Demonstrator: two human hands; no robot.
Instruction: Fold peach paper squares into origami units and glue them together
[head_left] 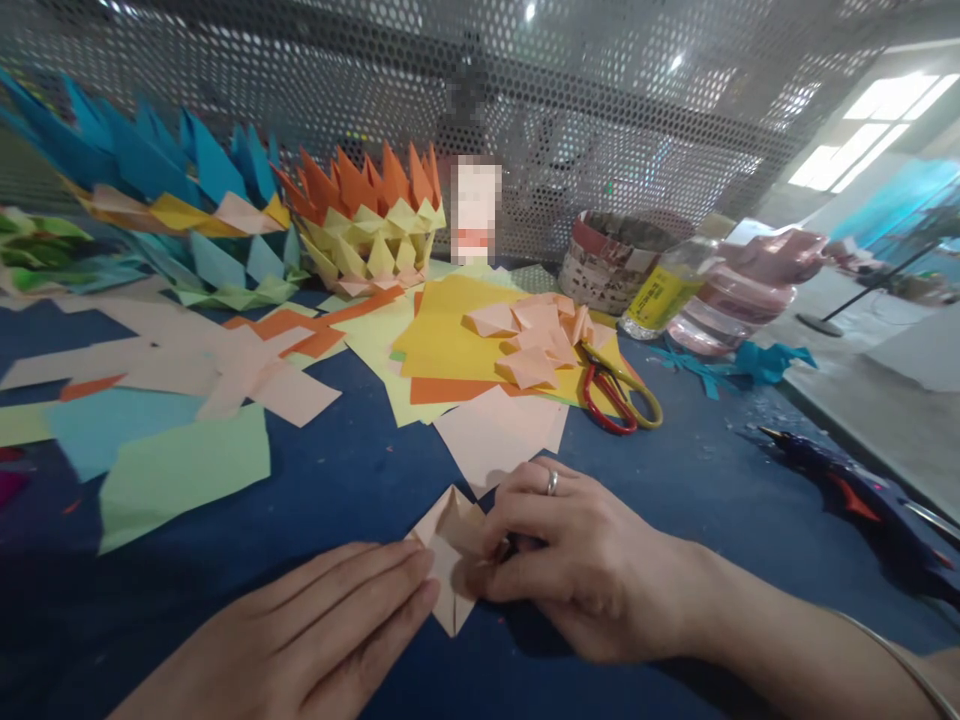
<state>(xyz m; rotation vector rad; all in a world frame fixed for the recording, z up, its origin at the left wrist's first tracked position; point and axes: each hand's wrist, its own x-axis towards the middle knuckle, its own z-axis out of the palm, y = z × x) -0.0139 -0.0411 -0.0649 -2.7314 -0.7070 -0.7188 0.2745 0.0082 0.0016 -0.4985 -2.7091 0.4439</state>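
A small folded piece of peach paper [454, 562] lies on the blue tabletop in front of me, with creases and a pointed top and bottom. Flat along its left edge rest the stretched fingers of my left hand [322, 625]. Thumb and forefinger of my right hand [581, 560], which wears a ring, pinch the paper's right side and hide that edge. Just beyond is a flat sheet of peach paper [499, 435]. Farther back, several folded peach pieces [536, 335] sit on a yellow sheet [442, 325], beside scissors [619, 395] with red and yellow handles.
Paper strips and sheets [187, 475] cover the left. Behind stand a blue-tipped folded-paper piece [202, 190] and an orange-yellow one [367, 220]. A glue gun [855, 490], a yellow-labelled bottle [664, 290], a pink bottle [739, 290] and a round woven container [611, 260] are on the right.
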